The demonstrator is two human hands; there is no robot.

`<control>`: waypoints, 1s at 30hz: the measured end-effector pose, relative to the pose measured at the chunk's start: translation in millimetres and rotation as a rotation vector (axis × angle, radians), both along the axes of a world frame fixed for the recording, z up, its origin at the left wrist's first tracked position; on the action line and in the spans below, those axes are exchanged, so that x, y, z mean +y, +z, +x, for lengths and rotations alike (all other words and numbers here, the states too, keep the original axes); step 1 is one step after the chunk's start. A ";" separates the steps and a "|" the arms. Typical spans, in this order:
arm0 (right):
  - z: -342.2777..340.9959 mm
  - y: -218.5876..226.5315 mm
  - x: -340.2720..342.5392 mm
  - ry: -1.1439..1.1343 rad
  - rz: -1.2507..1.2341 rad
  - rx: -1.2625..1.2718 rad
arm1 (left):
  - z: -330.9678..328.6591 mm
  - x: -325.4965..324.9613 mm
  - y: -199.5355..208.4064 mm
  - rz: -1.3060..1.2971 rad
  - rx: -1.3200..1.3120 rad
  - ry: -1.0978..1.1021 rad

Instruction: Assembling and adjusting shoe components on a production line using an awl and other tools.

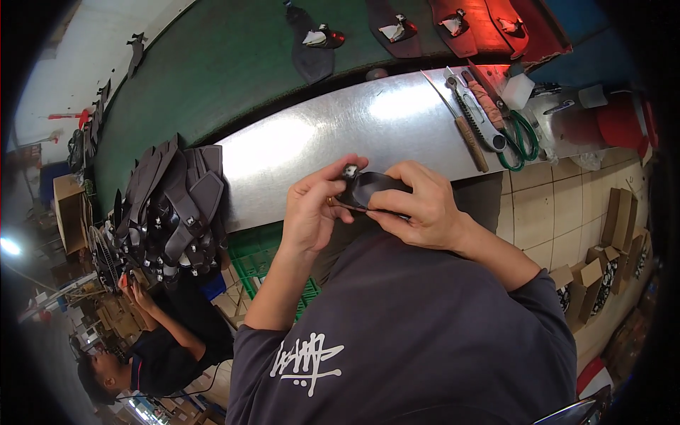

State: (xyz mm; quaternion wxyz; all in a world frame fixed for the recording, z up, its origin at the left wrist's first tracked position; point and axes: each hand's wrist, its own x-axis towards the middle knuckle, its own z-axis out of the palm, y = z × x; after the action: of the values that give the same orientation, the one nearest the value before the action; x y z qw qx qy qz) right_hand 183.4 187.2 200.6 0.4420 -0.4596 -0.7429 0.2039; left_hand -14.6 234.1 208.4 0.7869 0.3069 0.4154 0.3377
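Close to my body, by the near edge of the metal table (333,134), both hands hold a black curved piece (372,187) with a smooth, shiny surface and a small white bit at its left end. I cannot make out its exact kind. My left hand (312,202) pinches that left end between thumb and fingers. My right hand (421,204) grips the right side, fingers curled over the edge and thumb beneath. To the left lies a heap of dark flat straps (166,205), several with white and black parts attached.
Along the far side runs a green belt (219,78) bearing flat dark pieces (309,44). Right on the metal table are a wooden-handled awl (467,138), a grey utility knife (476,113), and green-handled scissors (523,145). A co-worker (166,347) works at the left. Cartons (591,280) stand on the right floor.
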 end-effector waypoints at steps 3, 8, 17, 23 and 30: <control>3.4 -0.1 2.3 0.083 0.017 0.022 | 1.1 0.9 2.1 0.012 -0.077 0.002; -2.7 -2.5 -0.6 -0.033 -0.065 0.093 | -1.9 -1.9 -9.4 0.042 0.135 -0.047; 1.3 -11.1 -2.3 -0.036 -0.170 0.061 | 1.2 -1.5 -3.9 0.031 0.200 -0.127; -1.7 -13.4 -5.3 -0.045 -0.162 0.056 | 6.2 -6.1 -5.9 0.080 0.290 -0.183; -5.0 -13.1 -12.4 -0.052 -0.225 0.092 | 5.8 -12.4 -10.0 0.109 0.342 -0.235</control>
State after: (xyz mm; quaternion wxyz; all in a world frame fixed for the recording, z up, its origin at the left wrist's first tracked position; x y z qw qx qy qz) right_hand 178.3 174.8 187.5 0.4262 -0.5155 -0.6822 0.2952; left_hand -8.8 221.6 198.4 0.7212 0.4481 0.4854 0.2086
